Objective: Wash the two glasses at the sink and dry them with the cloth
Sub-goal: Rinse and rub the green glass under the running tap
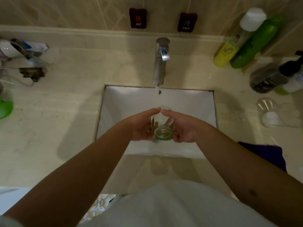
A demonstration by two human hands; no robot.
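Over the sink (114, 102) — clear, green-bottomed glass (162, 126)

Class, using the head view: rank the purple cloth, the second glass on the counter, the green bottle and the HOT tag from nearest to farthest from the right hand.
From the right hand:
1. Purple cloth, on the counter's near right.
2. Second glass, lying on the right counter.
3. HOT tag, on the back wall, left of the tap.
4. Green bottle, at the back right corner.

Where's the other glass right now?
In the head view, the second glass lies on its side on the counter, right of the sink, below the bottles.
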